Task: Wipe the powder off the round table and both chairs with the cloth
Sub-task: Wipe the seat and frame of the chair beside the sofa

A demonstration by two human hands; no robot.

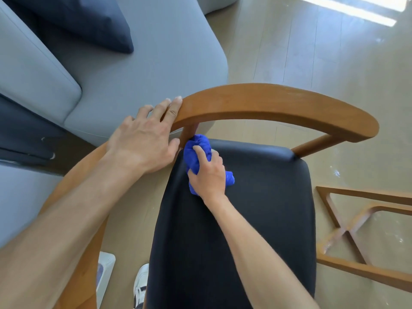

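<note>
- At the far left corner of the chair (245,208), on its dark seat, the right hand (208,172) clutches a bunched blue cloth (197,150), fingers curled round it.
- The cloth presses against the foot of the wooden post that holds up the curved backrest, right where post and seat meet; one end of the cloth sticks out past the hand on the right side.
- A pale smudge shows on the seat just beside the cloth; whether it is powder I cannot tell.
- The left hand (145,139) lies flat on the left part of the curved wooden rail, fingers straight and spread, fingertips touching the rail's top edge, thumb down by the post. It grips nothing.
- Faint whitish specks show on the top of the rail toward its far right.
- Beyond the chair's left edge stands a grey sofa (133,81) with a dark blue cushion (89,21) on it.
- On the pale wooden floor (312,52) to the right of the chair lies a crossed wooden frame (347,230), with white flecks scattered near it.
- At the near edge, beside the seat, a white shoe (140,284) with dark stripes.
</note>
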